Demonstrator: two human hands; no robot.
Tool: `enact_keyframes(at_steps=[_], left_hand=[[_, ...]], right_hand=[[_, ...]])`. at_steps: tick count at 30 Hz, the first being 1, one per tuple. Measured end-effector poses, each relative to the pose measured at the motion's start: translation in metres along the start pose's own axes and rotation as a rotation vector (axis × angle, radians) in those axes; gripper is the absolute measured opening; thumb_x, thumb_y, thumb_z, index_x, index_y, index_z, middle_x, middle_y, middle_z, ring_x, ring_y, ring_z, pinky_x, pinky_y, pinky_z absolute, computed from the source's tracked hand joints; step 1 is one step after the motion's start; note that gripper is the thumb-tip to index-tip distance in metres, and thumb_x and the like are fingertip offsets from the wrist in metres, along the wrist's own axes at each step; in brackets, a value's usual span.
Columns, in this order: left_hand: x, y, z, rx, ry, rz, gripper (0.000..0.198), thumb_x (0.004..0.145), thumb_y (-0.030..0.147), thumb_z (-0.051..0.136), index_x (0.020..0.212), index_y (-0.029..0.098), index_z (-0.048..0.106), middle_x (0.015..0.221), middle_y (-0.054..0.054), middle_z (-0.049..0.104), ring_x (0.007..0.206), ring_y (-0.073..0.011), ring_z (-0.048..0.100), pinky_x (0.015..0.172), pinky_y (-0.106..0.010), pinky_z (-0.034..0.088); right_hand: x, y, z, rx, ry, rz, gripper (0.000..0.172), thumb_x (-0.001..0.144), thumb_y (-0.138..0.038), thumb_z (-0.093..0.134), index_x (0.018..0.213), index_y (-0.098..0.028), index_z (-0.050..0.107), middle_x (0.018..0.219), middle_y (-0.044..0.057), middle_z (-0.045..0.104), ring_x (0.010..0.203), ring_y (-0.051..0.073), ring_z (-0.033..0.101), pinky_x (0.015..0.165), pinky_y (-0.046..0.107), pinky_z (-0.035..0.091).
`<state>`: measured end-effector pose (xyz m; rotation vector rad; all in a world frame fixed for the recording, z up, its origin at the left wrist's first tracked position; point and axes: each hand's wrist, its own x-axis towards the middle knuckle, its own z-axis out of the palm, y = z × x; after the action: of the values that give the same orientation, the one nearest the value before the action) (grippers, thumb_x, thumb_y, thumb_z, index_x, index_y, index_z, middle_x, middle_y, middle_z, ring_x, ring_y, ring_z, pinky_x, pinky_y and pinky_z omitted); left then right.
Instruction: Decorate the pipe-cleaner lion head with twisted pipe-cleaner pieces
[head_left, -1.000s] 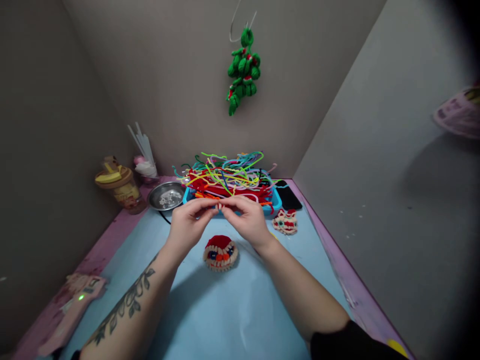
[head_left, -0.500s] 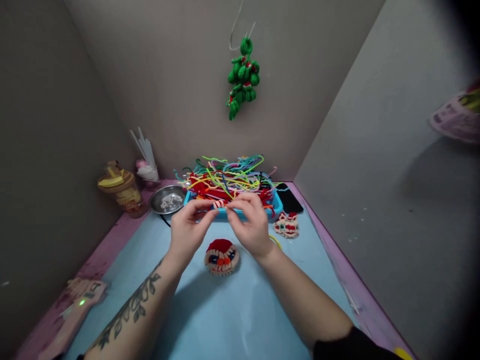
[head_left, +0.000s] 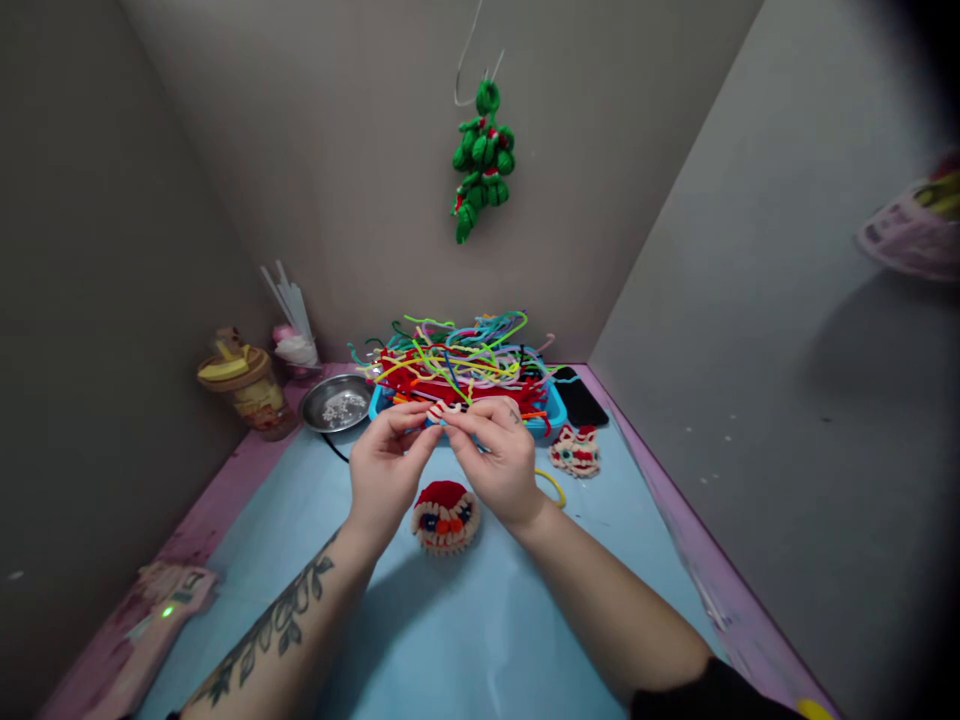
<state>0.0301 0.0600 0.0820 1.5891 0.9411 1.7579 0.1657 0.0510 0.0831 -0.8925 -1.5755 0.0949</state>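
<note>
My left hand [head_left: 390,455] pinches a small red-and-white striped piece [head_left: 436,411], which looks like twisted pipe cleaner, between thumb and forefinger. From the other side, my right hand [head_left: 496,455] grips the same piece with its fingertips, which partly cover it. Both hands are raised above the table, in front of a blue basket [head_left: 556,412] heaped with colourful pipe cleaners [head_left: 457,365]. Below them on the blue mat lies a round fuzzy face [head_left: 445,518] in red, cream, navy and orange. A smaller red-and-cream fuzzy piece [head_left: 575,452] rests right of the basket.
Left of the basket stand a metal bowl [head_left: 315,415] with small pale bits, a lidded cup [head_left: 251,390] and white sticks [head_left: 294,300]. A black phone [head_left: 583,400] lies at right. A pink glue gun [head_left: 161,620] with a green light sits front left. A green ornament [head_left: 484,155] hangs behind.
My hands have come slightly closer together, and my right fingers have shifted over the striped piece. The whole view has moved a little.
</note>
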Motion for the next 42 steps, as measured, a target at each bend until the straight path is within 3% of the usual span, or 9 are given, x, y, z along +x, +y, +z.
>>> enact_keyframes(at_steps=[13, 18, 23, 31, 35, 38, 42], left_hand=[[0.000, -0.003, -0.002, 0.010, -0.034, 0.052, 0.013, 0.075, 0.020, 0.072, 0.078, 0.017, 0.060, 0.094, -0.005, 0.066, 0.087, -0.0157, 0.066, 0.073, -0.030, 0.057], [0.003, 0.002, -0.005, 0.233, -0.053, 0.277, 0.010, 0.076, 0.016, 0.071, 0.082, 0.019, 0.064, 0.090, -0.003, 0.065, 0.084, -0.0147, 0.064, 0.072, -0.030, 0.055], [0.006, 0.005, -0.008, 0.349, -0.073, 0.458, 0.013, 0.077, 0.011, 0.069, 0.085, 0.021, 0.064, 0.087, -0.003, 0.068, 0.084, -0.0152, 0.065, 0.077, -0.032, 0.054], [0.007, 0.011, -0.008, 0.293, -0.201, 0.307, 0.012, 0.081, 0.018, 0.065, 0.093, 0.020, 0.064, 0.097, -0.007, 0.070, 0.089, -0.0165, 0.067, 0.072, -0.028, 0.058], [0.008, 0.010, -0.011, 0.310, -0.245, 0.334, 0.014, 0.080, 0.015, 0.065, 0.094, 0.020, 0.065, 0.091, -0.005, 0.072, 0.084, -0.0148, 0.068, 0.075, -0.028, 0.058], [0.011, 0.009, -0.014, 0.290, -0.281, 0.397, 0.015, 0.081, 0.013, 0.064, 0.094, 0.021, 0.066, 0.093, -0.006, 0.073, 0.086, -0.0167, 0.069, 0.079, -0.031, 0.057], [0.014, 0.009, -0.015, 0.257, -0.310, 0.474, 0.013, 0.081, 0.014, 0.063, 0.091, 0.021, 0.066, 0.092, -0.006, 0.074, 0.087, -0.0182, 0.070, 0.078, -0.033, 0.057]], right_hand=[[0.003, 0.001, 0.000, 0.105, -0.009, 0.075, 0.012, 0.085, -0.020, 0.060, 0.089, -0.024, 0.071, 0.083, 0.003, 0.060, 0.081, 0.017, 0.057, 0.075, 0.033, 0.049], [0.004, 0.003, -0.002, 0.172, 0.056, 0.192, 0.007, 0.081, -0.022, 0.063, 0.089, -0.022, 0.063, 0.089, 0.004, 0.060, 0.084, 0.017, 0.057, 0.074, 0.030, 0.049], [0.010, 0.006, -0.004, 0.406, -0.060, 0.347, 0.017, 0.081, -0.025, 0.063, 0.097, -0.022, 0.060, 0.095, 0.005, 0.062, 0.089, 0.017, 0.060, 0.076, 0.029, 0.050], [0.016, 0.006, -0.018, 0.303, -0.201, 0.282, 0.009, 0.081, -0.021, 0.062, 0.088, -0.021, 0.067, 0.084, 0.004, 0.068, 0.077, 0.016, 0.063, 0.070, 0.028, 0.052], [0.018, 0.005, -0.022, 0.310, -0.206, 0.273, 0.008, 0.079, -0.019, 0.062, 0.082, -0.020, 0.069, 0.080, 0.003, 0.070, 0.074, 0.015, 0.064, 0.069, 0.028, 0.052], [0.020, 0.006, -0.022, 0.406, -0.237, 0.372, 0.005, 0.077, -0.022, 0.064, 0.079, -0.020, 0.069, 0.076, 0.002, 0.070, 0.069, 0.014, 0.063, 0.065, 0.027, 0.052], [0.020, 0.010, -0.018, 0.667, -0.303, 0.620, 0.013, 0.070, -0.029, 0.072, 0.074, -0.018, 0.065, 0.065, -0.001, 0.065, 0.057, 0.012, 0.059, 0.052, 0.023, 0.050]])
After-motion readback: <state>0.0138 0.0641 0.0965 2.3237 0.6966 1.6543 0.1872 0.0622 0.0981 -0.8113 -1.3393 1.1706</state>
